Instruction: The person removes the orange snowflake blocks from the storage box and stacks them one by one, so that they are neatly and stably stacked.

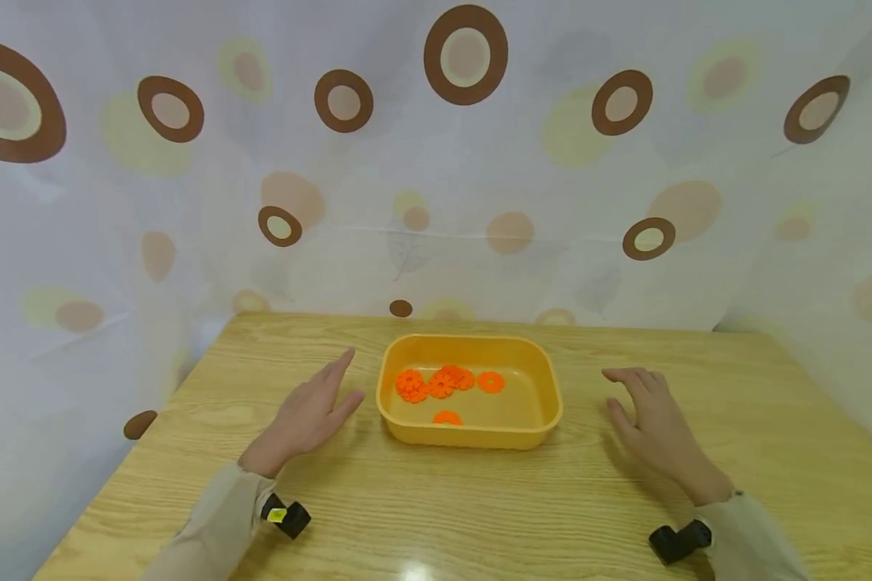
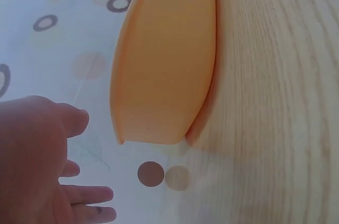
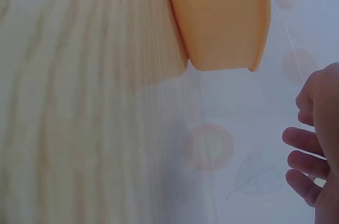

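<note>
Head view: discs (image 1: 451, 374) sat in tray (image 1: 472, 436); left hand (image 1: 307, 415), right hand (image 1: 656, 424) flanked it, relaxed, empty; handling either unstarted or finished, unclear which.

tub (image 1: 472, 437) on table (image 1: 436, 516), curtain (image 1: 407, 161) behind. flower pieces (image 1: 442, 385) in tub: cluster mostly in left half, one just right of it, one in front, by near wall. left hand (image 1: 307, 415) left of tub, right hand (image 1: 657, 428) right, both apart from it.

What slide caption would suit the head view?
Left grip and right grip flank a yellow tub of orange flower-shaped pieces on a wooden table.
</note>
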Demonstrator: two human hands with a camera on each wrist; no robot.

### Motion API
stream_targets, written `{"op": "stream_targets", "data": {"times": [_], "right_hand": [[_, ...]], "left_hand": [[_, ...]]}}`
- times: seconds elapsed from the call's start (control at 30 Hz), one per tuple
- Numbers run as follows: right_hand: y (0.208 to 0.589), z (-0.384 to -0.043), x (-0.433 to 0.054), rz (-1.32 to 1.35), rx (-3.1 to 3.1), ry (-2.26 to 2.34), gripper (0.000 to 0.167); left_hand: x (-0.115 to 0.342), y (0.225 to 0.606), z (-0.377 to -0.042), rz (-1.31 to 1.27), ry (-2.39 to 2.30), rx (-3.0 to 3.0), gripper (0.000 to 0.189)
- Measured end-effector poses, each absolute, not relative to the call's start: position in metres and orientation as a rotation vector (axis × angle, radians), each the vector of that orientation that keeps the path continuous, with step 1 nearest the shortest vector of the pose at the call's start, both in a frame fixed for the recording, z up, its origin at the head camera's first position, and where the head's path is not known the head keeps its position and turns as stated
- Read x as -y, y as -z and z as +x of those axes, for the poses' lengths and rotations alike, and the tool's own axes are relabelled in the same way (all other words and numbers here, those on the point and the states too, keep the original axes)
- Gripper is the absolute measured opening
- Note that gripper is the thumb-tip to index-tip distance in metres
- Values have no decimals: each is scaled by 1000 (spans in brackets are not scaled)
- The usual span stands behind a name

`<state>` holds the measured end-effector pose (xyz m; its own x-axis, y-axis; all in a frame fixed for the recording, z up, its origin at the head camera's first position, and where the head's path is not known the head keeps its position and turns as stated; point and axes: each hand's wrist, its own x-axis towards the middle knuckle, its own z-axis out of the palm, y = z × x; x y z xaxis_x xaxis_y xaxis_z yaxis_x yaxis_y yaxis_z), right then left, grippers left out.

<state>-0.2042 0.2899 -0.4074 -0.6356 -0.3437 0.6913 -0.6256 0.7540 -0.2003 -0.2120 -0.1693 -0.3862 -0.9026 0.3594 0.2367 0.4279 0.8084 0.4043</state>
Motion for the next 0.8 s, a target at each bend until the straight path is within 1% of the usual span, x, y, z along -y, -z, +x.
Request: {"op": "stream_targets", "data": {"times": [0.33,0.53,0.8], "right_hand": [[404,-216,-272,757,2299,-583,38],[402,-219,-262,747,2341,-599,36],[393,-232,-247,761,2364,-609,25]], "left_hand": [[158,395,-215,-576,835,2829,58],[151,399,-215,-539,894,2841,57],[141,404,-218,-526,982,2750,54]]}}
